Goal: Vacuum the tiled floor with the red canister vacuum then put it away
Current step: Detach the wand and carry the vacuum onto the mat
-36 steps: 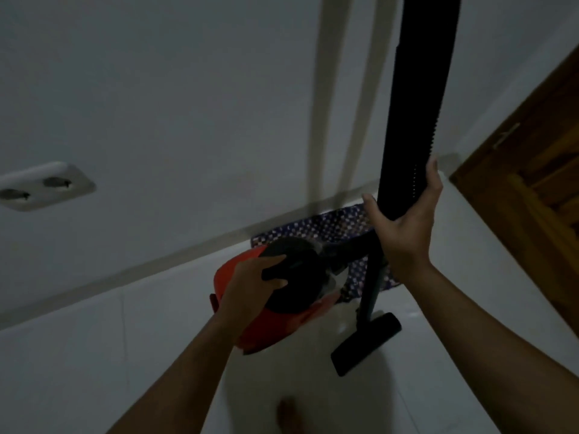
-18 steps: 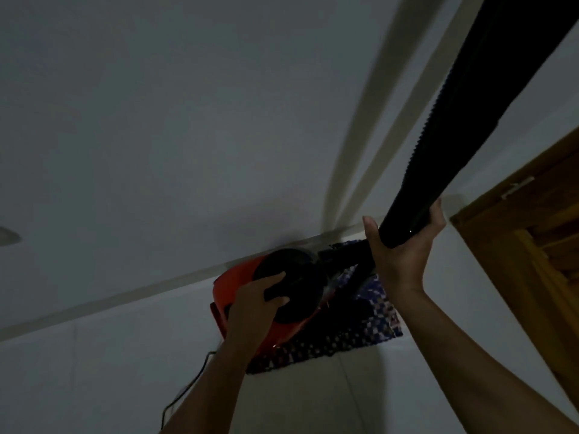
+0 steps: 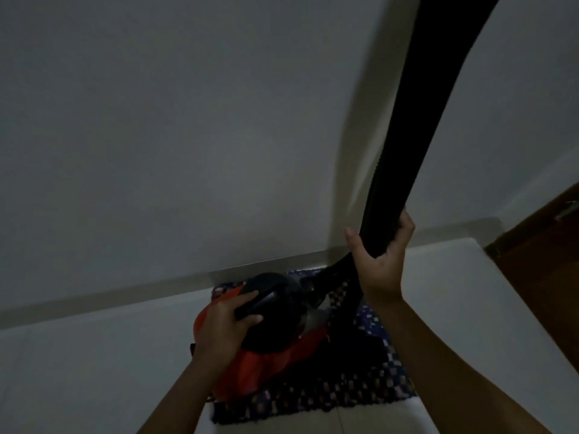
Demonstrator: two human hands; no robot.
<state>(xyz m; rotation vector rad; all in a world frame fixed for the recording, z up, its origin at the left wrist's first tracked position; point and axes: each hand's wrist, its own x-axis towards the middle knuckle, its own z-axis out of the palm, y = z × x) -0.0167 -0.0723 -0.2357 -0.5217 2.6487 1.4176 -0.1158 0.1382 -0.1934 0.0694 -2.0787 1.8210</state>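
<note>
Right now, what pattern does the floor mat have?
Small pale checks on a dark blue mat; head view.

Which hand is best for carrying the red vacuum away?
Probably the left hand: it grips the black handle on top of the red vacuum. The right hand is higher up, holding the black hose.

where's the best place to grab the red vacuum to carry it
By the black handle on top of the vacuum, coming from above: it sits over the rounded body, so fingers can curl round it, as the left hand does now.
</note>
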